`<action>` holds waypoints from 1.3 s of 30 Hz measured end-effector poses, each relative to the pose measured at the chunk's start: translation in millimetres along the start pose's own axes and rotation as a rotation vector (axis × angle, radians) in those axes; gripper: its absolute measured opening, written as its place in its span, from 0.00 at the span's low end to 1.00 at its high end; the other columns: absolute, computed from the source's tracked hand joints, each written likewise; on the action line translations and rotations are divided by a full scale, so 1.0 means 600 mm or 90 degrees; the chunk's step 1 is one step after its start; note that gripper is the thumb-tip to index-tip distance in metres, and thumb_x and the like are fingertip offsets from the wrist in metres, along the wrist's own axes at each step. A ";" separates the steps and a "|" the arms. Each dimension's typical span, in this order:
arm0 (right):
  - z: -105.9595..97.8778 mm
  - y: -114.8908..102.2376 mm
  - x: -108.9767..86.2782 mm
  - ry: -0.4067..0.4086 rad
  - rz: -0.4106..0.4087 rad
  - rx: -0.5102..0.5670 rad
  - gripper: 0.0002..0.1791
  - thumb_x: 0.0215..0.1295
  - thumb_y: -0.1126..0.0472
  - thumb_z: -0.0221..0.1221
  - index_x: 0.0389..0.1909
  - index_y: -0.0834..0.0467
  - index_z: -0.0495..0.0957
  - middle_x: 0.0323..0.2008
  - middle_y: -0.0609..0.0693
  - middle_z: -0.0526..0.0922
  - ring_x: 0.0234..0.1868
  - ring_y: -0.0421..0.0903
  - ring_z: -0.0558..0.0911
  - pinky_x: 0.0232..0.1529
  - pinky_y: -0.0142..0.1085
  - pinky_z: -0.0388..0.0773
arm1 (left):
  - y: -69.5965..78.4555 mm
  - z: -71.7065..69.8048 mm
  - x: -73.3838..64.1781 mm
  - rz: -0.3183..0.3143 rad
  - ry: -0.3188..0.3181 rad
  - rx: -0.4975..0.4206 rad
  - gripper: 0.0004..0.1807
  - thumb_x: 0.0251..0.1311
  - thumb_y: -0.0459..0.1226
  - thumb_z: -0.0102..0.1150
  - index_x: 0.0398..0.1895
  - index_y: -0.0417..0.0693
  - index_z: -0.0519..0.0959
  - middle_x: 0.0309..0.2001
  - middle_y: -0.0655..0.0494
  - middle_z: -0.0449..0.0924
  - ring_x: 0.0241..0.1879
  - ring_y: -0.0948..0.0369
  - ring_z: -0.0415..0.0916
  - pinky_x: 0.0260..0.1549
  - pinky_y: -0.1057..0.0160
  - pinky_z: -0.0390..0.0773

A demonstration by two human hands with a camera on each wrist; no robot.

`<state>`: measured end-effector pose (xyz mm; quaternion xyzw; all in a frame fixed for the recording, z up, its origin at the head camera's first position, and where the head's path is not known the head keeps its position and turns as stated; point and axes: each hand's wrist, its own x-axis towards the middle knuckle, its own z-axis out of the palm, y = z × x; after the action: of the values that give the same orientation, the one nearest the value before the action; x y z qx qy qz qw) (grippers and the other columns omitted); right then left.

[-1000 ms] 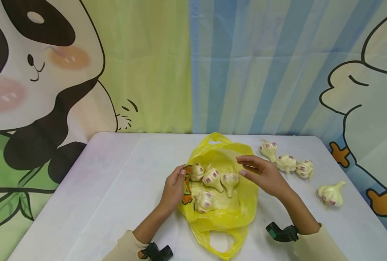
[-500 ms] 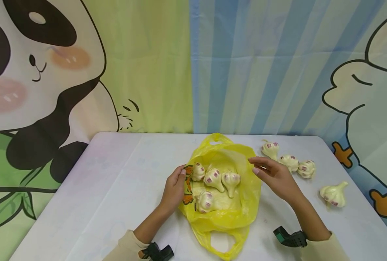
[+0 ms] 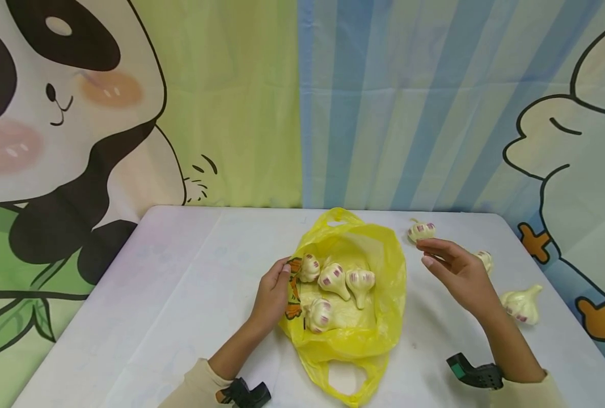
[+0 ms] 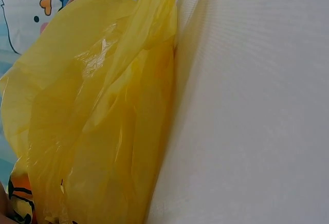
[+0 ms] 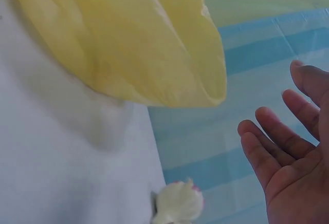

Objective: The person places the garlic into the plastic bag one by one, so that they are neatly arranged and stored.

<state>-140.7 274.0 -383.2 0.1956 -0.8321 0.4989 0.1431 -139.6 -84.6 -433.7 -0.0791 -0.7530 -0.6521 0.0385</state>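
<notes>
Left hand (image 3: pixel 271 294) grips a yellow plastic bag (image 3: pixel 343 343), bottom middle; right hand (image 3: pixel 462 277) loose. Only head view shows round, cream-and-purple garlic (image 3: pixel 331 278) inside.

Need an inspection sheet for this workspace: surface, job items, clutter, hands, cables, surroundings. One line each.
Surface: white table, faint crease at left.
Job's things: yellow bag, mouth open, four garlic bulbs visible inside; three loose bulbs visible on the right, one partly hidden behind the right hand.
Clutter: nothing seen.
Hands: left hand holds the bag's left edge; right hand holds nothing.
Cables: nothing seen.
Surroundings: printed backdrop with blue stripes and a cartoon panda; black device at right wrist.
</notes>
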 end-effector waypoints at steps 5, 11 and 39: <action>-0.024 -0.009 0.001 0.037 0.013 -0.054 0.20 0.67 0.71 0.58 0.59 0.62 0.75 0.55 0.57 0.78 0.54 0.36 0.77 0.47 0.22 0.73 | -0.003 -0.001 0.000 0.000 0.000 0.004 0.21 0.78 0.43 0.37 0.61 0.43 0.74 0.58 0.51 0.76 0.62 0.57 0.68 0.61 0.53 0.66; -0.054 -0.007 -0.009 0.078 0.058 -0.108 0.20 0.68 0.66 0.59 0.60 0.61 0.75 0.55 0.54 0.79 0.54 0.34 0.76 0.47 0.20 0.71 | -0.004 -0.001 0.002 0.003 -0.002 0.002 0.20 0.78 0.43 0.37 0.60 0.44 0.74 0.57 0.53 0.77 0.61 0.58 0.70 0.60 0.53 0.68; -0.158 0.058 -0.064 0.261 0.199 -0.148 0.23 0.71 0.63 0.55 0.66 0.54 0.71 0.59 0.41 0.75 0.52 0.27 0.72 0.47 0.14 0.66 | -0.001 -0.003 0.002 -0.003 -0.003 -0.001 0.20 0.78 0.42 0.37 0.61 0.44 0.74 0.57 0.53 0.77 0.61 0.60 0.70 0.60 0.55 0.67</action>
<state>-119.1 379.9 -383.2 -0.0579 -0.8576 0.4453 0.2509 -141.2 -86.5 -433.6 -0.0788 -0.7526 -0.6528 0.0349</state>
